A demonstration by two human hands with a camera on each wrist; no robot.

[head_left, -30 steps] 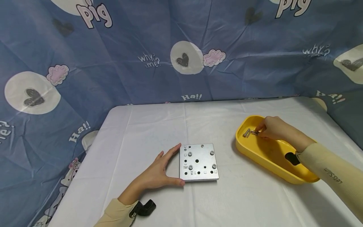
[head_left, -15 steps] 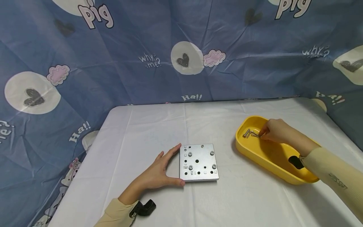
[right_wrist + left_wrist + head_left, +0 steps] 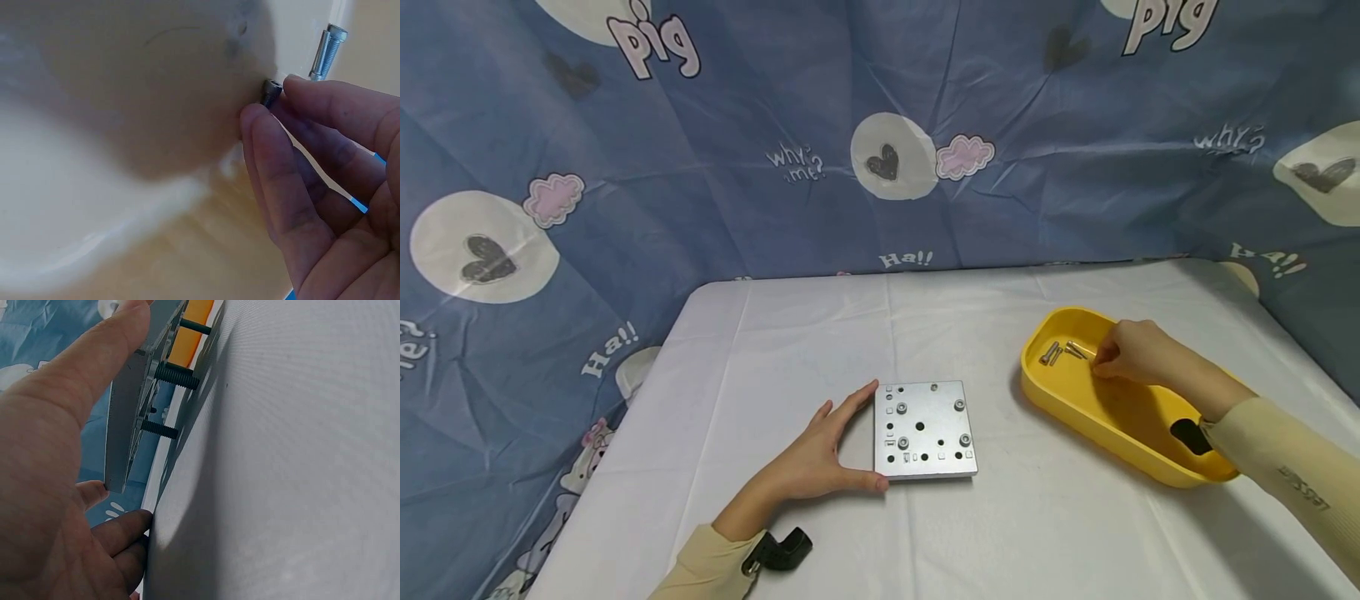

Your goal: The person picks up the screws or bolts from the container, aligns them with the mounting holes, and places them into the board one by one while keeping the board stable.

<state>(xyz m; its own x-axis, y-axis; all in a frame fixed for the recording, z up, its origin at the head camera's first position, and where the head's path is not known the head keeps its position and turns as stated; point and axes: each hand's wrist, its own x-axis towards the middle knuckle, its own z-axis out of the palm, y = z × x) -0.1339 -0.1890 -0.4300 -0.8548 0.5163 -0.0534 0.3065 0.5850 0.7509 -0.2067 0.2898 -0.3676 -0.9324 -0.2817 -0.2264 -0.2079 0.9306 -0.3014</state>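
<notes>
A square metal plate (image 3: 925, 429) with holes and several screws in it lies on the white cloth. My left hand (image 3: 863, 433) rests flat beside it, with straight fingers and thumb touching its left edge. The left wrist view shows the plate (image 3: 122, 425) edge-on, raised on dark screw shanks (image 3: 178, 375). My right hand (image 3: 1099, 363) is inside the yellow tray (image 3: 1075, 417). There its thumb and fingertip (image 3: 275, 100) pinch a small dark-headed bolt (image 3: 270, 94). Other silver bolts (image 3: 1051, 352) lie loose at the tray's far end, and one bolt (image 3: 325, 50) lies just beyond my fingers.
The white-covered table (image 3: 775, 333) is walled at the back and both sides by a blue patterned cloth (image 3: 737, 125). Black camera mounts sit on my left wrist (image 3: 778, 550) and right wrist (image 3: 1187, 435). Bare cloth lies between plate and tray.
My right hand has drawn slightly right and back from the loose bolts in the tray, pinching one bolt. The left hand and the plate have not moved.
</notes>
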